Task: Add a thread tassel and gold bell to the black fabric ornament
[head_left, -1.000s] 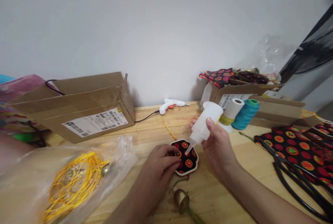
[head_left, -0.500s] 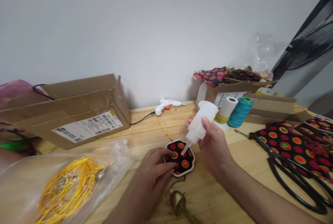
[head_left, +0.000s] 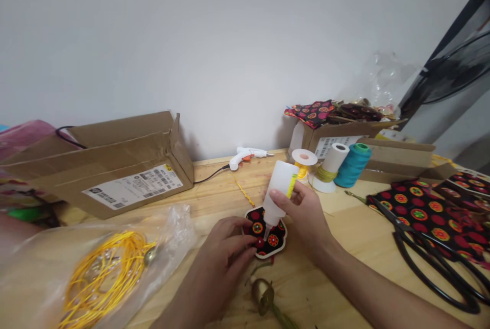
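A black patterned fabric piece with a white edge [head_left: 256, 217] lies flat on the wooden table [head_left: 214, 181]. My left hand [head_left: 225, 252] has its fingertips on the left side of this piece, fingers bent and slightly apart. In my right hand [head_left: 302, 211] is a translucent squeeze bottle [head_left: 281, 181] with a yellow label, tilted nozzle down. Its tip meets or hovers just over the middle of the fabric; contact cannot be told. A twisted yellow cord [head_left: 247, 195] runs from the top edge. Below the piece lies a brownish-green pod-like ornament [head_left: 262, 296].
A cardboard box [head_left: 130, 171] and a plastic bag with yellow cords [head_left: 107, 273] are at left. A white glue gun [head_left: 245, 155] lies by the wall. Thread spools [head_left: 352, 166], a fabric-filled box [head_left: 319, 135] and black scissors [head_left: 432, 262] are at right.
My right hand has moved left and downward with the bottle, which is now more upright. The nozzle has shifted toward the lower middle of the fabric. A yellow spool behind has come into view.
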The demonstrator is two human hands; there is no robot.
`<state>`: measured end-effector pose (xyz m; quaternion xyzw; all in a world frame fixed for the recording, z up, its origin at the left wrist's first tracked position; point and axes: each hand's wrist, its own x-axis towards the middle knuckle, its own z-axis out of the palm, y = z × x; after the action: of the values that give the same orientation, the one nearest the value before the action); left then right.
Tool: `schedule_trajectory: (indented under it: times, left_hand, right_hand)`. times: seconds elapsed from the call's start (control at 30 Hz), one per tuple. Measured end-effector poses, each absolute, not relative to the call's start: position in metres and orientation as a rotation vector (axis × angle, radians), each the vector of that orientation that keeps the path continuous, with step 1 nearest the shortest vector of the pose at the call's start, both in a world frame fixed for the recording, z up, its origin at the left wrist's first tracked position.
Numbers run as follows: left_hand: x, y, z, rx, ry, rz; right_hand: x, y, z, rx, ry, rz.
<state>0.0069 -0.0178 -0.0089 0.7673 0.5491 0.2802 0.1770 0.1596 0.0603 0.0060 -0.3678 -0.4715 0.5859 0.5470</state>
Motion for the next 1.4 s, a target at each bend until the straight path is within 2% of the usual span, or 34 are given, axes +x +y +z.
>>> schedule_trajectory:
  times: [0.47,0.87,1.4]
  left_hand:
    - [0.008,-0.016,-0.009,2.166,1.534,0.794]
    - [0.007,-0.017,-0.011,2.152,1.565,0.813]
    - [0.007,-0.017,-0.009,2.133,1.554,0.827]
  right_hand:
    - [0.153,0.061,-0.007,-0.891,-1.134,1.406]
    - [0.165,0.059,0.016,-0.907,-1.142,1.106]
    - [0.161,0.053,0.01,-0.896,-1.334,1.102]
